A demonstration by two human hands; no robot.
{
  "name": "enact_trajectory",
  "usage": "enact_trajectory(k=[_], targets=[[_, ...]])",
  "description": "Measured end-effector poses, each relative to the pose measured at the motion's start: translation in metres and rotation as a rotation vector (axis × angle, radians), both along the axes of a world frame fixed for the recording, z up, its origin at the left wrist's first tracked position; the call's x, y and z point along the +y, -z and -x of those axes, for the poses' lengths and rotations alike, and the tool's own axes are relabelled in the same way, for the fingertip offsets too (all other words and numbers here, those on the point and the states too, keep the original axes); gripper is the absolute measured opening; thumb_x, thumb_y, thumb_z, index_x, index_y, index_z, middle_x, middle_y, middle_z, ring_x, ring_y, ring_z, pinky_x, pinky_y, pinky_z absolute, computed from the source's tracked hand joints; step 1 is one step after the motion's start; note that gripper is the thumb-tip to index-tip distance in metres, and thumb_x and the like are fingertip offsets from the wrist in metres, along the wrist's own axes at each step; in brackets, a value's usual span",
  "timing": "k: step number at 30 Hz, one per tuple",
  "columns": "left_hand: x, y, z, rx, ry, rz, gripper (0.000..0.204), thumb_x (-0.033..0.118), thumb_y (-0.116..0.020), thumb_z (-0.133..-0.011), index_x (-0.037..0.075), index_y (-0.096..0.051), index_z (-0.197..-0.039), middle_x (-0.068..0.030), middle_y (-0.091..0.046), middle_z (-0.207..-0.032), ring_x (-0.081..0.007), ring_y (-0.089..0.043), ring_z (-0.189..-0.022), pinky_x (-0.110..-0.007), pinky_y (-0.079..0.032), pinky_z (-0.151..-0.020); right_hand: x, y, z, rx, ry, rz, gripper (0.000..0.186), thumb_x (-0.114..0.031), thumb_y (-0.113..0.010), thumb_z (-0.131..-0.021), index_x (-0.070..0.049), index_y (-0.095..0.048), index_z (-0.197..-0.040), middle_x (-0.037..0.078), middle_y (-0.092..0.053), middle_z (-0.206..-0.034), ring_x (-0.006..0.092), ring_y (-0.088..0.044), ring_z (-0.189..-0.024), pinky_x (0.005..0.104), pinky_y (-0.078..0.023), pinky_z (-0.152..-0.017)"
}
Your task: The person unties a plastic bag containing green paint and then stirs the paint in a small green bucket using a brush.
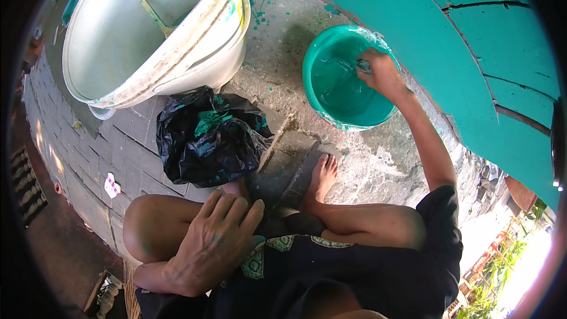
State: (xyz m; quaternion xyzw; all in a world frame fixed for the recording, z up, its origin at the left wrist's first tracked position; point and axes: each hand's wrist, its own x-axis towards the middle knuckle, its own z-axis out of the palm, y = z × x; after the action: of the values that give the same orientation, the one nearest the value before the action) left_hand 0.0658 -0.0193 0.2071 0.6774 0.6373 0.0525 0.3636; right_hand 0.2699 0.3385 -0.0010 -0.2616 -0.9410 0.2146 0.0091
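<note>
- Holding a small object (364,66) in the right hand (381,75): grip narrow, fingers curled round it, most of it covered. Can't tell what it is.
- Right hand is inside the rim of the green bucket (306,74), at its right side, over the green paint (342,97). Can't tell if the fingertips touch the paint.
- Bucket sits on rough concrete (277,41), in front of the person, right of centre. Pale residue along its rim.
- Left hand (218,239) is near the left knee (156,227), back of hand up, fingers loosely bent, green on fingertips. Palm hidden, so can't tell if that grip has anything in it.
- Black plastic bag (177,156) just beyond left hand, crumpled, green smears, green-coated piece (211,121) in its mouth.
- Large white tub (109,53) behind the bag, upper left. Pale yellowish strip (155,15) inside it.
- Green-painted boards (502,41) at upper right, dark gaps between some.
- Bare right foot (323,175) on the ground, just below the bucket in view.
- Grey paving (88,156) at left, small white scrap (111,185) with purple marks lying on it. Green splatters on the concrete.
</note>
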Motion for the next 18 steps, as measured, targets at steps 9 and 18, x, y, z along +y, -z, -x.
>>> enact_trajectory(k=[9, 18], targets=[[0.000, -0.001, -0.001, 0.003, 0.008, 0.008, 0.053, 0.017, -0.068, -0.076, -0.005, -0.057, -0.123, -0.0132, -0.055, -0.097, -0.0288, -0.057, -0.098, -0.044, -0.046, -0.101, -0.017, 0.001, 0.011, 0.075, -0.233, 0.053, 0.030, -0.007, -0.076, -0.080, 0.000, -0.069, -0.109, 0.019, -0.067, -0.105, 0.0369, -0.067, -0.095, 0.0442, -0.054, -0.083], [-0.002, -0.002, -0.001, 0.013, 0.010, 0.022, 0.055, 0.017, -0.068, -0.076, -0.005, -0.056, -0.125, -0.0138, -0.056, -0.099, -0.0293, -0.057, -0.101, -0.045, -0.044, -0.103, -0.044, -0.023, 0.000, -0.100, -0.287, 0.235, 0.027, -0.007, -0.074, -0.081, 0.000, -0.067, -0.107, 0.019, -0.062, -0.100, 0.0394, -0.063, -0.097, 0.0481, -0.052, -0.084]])
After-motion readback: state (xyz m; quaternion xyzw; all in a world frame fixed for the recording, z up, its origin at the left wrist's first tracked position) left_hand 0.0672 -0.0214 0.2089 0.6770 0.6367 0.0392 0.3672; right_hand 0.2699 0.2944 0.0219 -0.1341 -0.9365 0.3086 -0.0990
